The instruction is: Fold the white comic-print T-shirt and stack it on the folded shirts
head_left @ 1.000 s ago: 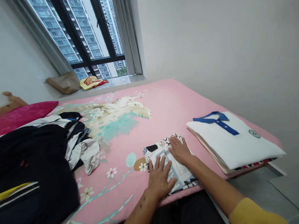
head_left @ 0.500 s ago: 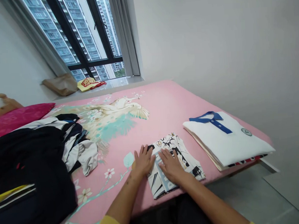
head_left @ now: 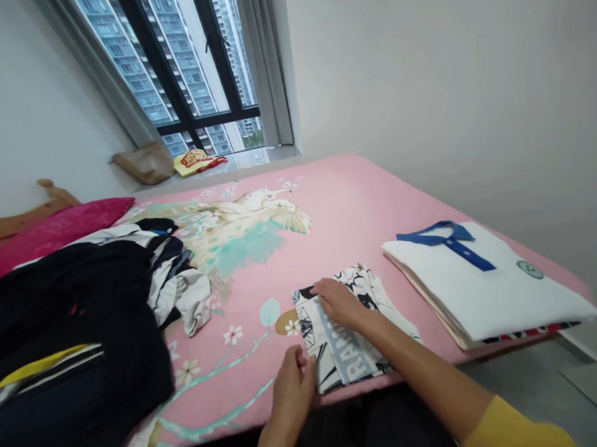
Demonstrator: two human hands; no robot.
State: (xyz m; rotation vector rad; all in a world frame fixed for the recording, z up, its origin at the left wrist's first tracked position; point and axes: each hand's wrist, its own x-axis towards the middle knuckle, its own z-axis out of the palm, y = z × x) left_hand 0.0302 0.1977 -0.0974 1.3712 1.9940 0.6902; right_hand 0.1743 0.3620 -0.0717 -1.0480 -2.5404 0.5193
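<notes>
A folded white garment with black comic-style print and a grey-blue lettered panel (head_left: pixel 352 351) lies at the front edge of the bed. My right hand (head_left: pixel 339 303) rests on its upper left part, palm down, the fingers reaching toward the far left corner. Beside the near left edge is my left hand (head_left: pixel 291 387), its fingers loosely curled and a small gap showing between thumb and forefinger. The thumb tip is right at the cloth's edge; whether it touches is hard to tell. Nothing shows inside this hand.
To the right is a stack of folded clothes, a white shirt with a blue collar (head_left: pixel 481 280) on top. A heap of dark and white clothes (head_left: pixel 117 306) covers the left of the pink bedsheet (head_left: pixel 348 207). Behind it lies a magenta pillow (head_left: pixel 73 225); bags (head_left: pixel 148 163) sit by the window.
My left hand has come off the garment's top and moved down to its near left edge. My right hand has slid toward the far left corner. The view has shifted slightly right to left.
</notes>
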